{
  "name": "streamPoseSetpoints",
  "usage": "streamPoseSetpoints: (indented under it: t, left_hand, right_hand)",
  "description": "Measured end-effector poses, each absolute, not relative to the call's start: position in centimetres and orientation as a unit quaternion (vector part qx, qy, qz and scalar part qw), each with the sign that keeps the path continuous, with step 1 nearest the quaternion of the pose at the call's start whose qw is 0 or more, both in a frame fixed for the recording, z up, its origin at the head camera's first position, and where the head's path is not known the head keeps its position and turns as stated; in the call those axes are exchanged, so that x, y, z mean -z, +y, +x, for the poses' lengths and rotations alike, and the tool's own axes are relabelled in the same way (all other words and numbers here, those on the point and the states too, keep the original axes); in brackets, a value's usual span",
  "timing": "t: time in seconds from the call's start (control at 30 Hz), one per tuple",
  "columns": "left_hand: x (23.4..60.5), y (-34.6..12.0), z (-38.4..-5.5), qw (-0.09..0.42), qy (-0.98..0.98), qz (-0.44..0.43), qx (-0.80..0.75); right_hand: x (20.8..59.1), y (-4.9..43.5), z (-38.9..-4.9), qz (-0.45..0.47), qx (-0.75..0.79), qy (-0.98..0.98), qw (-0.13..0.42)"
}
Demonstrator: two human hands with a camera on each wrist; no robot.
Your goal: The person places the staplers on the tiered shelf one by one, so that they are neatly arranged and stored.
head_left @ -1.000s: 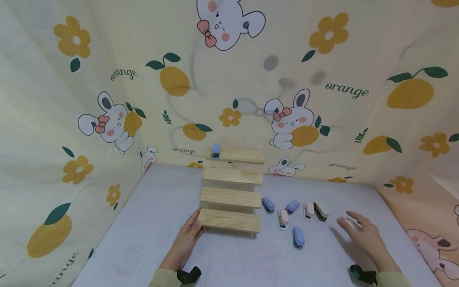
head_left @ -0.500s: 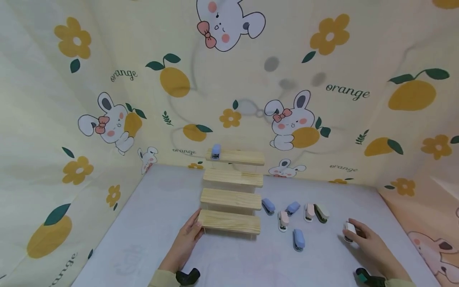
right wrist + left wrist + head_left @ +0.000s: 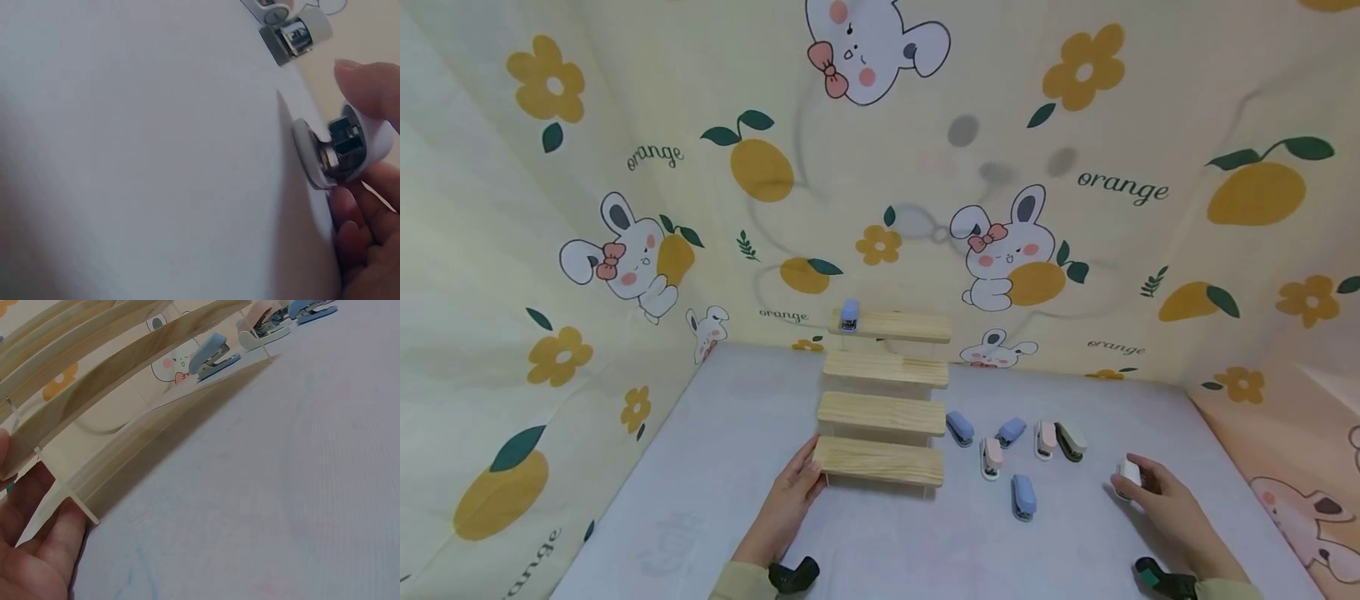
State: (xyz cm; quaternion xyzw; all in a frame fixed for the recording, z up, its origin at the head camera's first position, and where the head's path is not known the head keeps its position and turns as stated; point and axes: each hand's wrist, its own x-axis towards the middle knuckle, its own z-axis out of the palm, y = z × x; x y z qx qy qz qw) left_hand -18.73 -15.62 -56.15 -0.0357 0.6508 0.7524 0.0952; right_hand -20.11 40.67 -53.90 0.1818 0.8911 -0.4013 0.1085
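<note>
My left hand [image 3: 787,497] grips the left end of the lowest board of a stepped wooden display rack [image 3: 880,461]. In the left wrist view its fingers [image 3: 60,540] reach beneath the board beside a thin support leg. On the right, my right hand [image 3: 1168,504] pinches a small white stapler [image 3: 1128,475] between thumb and fingers. The right wrist view shows the front of this stapler [image 3: 375,134], its base tilted close to the tabletop. A blue stapler [image 3: 849,314] stands on the left of the rack's top board.
Between rack and right hand lie several staplers: blue ones [image 3: 1023,497] [image 3: 959,428] [image 3: 1011,431], pink ones [image 3: 991,458] [image 3: 1045,439], and a pale green-grey one [image 3: 1071,442]. A rabbit-and-orange patterned cloth [image 3: 880,167] rises behind the white tabletop [image 3: 700,467].
My right hand, earlier over the white stapler with fingers spread, has taken hold of it and shifted very slightly. My left hand and the rack stay as they were.
</note>
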Motion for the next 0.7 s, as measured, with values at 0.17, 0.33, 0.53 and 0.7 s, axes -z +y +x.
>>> streamPoseSetpoints:
  t: [0.17,0.33,0.53,0.7]
  left_hand:
    - [56.0,-15.7,-18.7,0.091,0.649,-0.028,-0.755]
    - [55.8,-15.7,-18.6,0.096,0.645,-0.024,-0.757]
    - [55.5,-15.6,-18.6,0.098,0.645,-0.022,-0.757]
    - [55.5,-15.7,-18.6,0.099,0.64,-0.027,-0.761]
  right_hand:
    - [53.8,39.8,-19.8,0.183,0.391,0.9,0.067]
    - [53.1,38.8,-19.4,0.199,0.391,0.897,0.055]
    - [51.4,37.0,-19.3,0.195,0.405,0.892,0.051]
    - [49.0,34.8,-19.9,0.144,0.409,0.901,0.032]
